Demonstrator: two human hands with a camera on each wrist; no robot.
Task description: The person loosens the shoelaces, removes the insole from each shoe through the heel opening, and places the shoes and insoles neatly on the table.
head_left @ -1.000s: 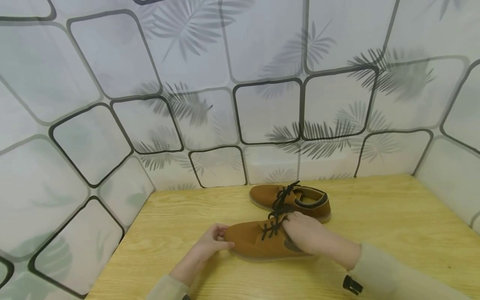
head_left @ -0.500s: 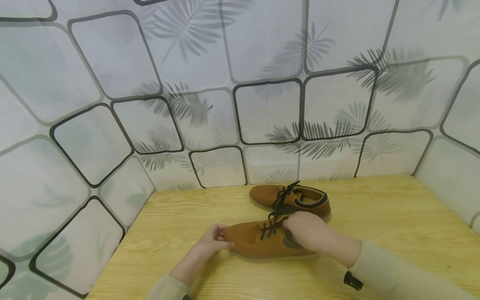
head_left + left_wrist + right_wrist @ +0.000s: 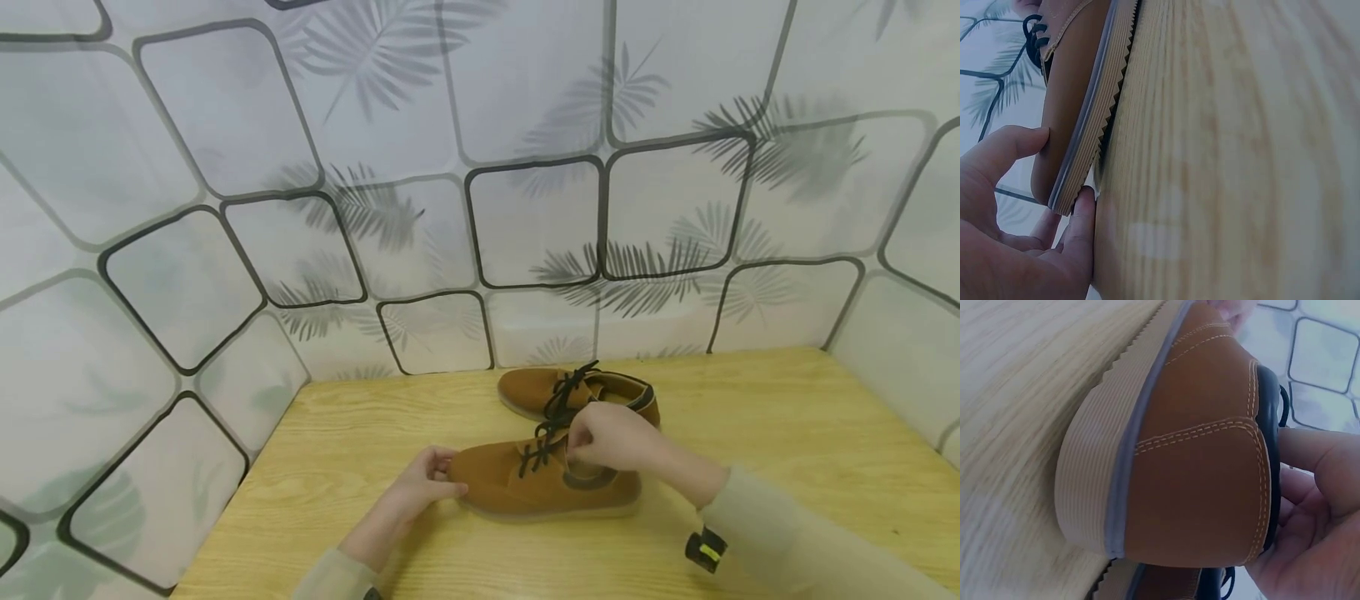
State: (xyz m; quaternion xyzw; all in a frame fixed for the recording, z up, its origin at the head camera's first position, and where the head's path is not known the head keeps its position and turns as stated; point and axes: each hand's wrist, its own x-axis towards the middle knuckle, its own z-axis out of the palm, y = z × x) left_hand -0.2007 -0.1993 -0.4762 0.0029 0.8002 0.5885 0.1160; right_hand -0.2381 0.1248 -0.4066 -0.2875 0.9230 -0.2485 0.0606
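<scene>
A brown leather lace-up shoe (image 3: 510,483) with black laces lies sole-down on the wooden table, toe to the left. My left hand (image 3: 420,487) grips its toe; in the left wrist view the thumb presses the upper and a finger (image 3: 1084,215) reaches the sole's edge. Curled at the shoe's opening, behind the laces, is my right hand (image 3: 618,437). In the right wrist view its thumb (image 3: 1310,450) reaches across the black collar (image 3: 1269,400) into the opening. The fingertips are hidden there, so whether they pinch anything does not show.
The matching brown shoe (image 3: 536,390) stands just behind, toe also left, partly covered by my right hand. A patterned cloth wall (image 3: 540,225) rises at the table's back edge. Bare wood grain (image 3: 750,433) shows to the right of the shoes.
My right hand has lifted slightly out of the near shoe's opening, uncovering more of its collar and heel. The left hand and both shoes stay where they were.
</scene>
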